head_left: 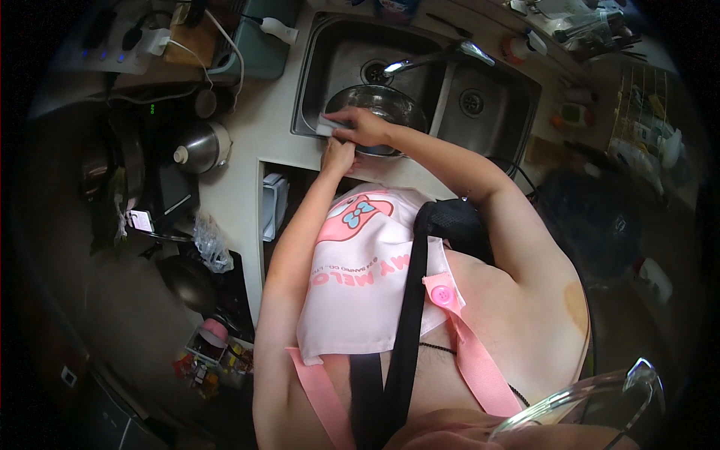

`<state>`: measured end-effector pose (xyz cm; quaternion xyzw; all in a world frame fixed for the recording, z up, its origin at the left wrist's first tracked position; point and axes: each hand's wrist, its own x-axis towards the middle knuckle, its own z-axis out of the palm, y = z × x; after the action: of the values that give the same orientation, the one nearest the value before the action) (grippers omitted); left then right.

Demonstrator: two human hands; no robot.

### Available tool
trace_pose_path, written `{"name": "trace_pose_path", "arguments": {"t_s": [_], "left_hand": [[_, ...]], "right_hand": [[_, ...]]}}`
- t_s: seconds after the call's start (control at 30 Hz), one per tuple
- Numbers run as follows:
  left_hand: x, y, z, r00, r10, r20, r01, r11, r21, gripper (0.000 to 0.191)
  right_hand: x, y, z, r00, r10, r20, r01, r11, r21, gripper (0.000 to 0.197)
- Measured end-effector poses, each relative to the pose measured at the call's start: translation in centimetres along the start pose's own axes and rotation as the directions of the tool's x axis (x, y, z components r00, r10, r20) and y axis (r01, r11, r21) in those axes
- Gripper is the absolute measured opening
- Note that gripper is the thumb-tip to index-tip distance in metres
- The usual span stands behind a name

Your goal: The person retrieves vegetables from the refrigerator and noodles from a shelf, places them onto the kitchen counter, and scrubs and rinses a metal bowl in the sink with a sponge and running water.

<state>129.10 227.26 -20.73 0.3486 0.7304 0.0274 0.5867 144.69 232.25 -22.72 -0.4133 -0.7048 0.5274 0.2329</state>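
Observation:
A shiny metal bowl (413, 109) rests partly over the near edge of the left basin of a steel double sink (337, 50). My right hand (365, 126) reaches across the bowl's left side and grips a whitish sponge or folded cloth (324, 126). Just below it, my left hand (339, 157) holds the near left rim of the bowl; its fingertips are partly hidden. The chrome faucet (433, 58) reaches over the left basin, beyond the bowl. Its spout points toward the drain (377, 72).
The right basin (484, 121) lies beside the bowl. A metal pot or kettle (199, 147) stands on the left counter, with a crumpled plastic bag (212, 242) and a dark pan (185, 284) nearer. An orange-and-white bottle (514, 49) is behind the sink, right.

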Motion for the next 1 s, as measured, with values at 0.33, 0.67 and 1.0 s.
{"name": "trace_pose_path", "arguments": {"t_s": [0.33,0.67,1.0], "left_hand": [[-1.2,-0.6,0.2,0.973,0.145,0.178,-0.137,0.989,-0.058,0.05],[-0.9,-0.2,1.5,0.947,0.309,-0.088,-0.309,0.951,0.016,0.084],[-0.4,-0.4,1.2,0.955,0.242,-0.174,-0.192,0.946,0.26,0.085]], "right_hand": [[-0.6,-1.3,-3.3,0.96,0.064,0.273,-0.142,0.951,0.275,0.051],[3.4,5.7,-0.9,0.979,-0.068,-0.193,-0.015,0.917,-0.398,0.065],[-5.8,12.1,-6.2,0.998,0.052,-0.039,-0.059,0.484,-0.873,0.039]]}}
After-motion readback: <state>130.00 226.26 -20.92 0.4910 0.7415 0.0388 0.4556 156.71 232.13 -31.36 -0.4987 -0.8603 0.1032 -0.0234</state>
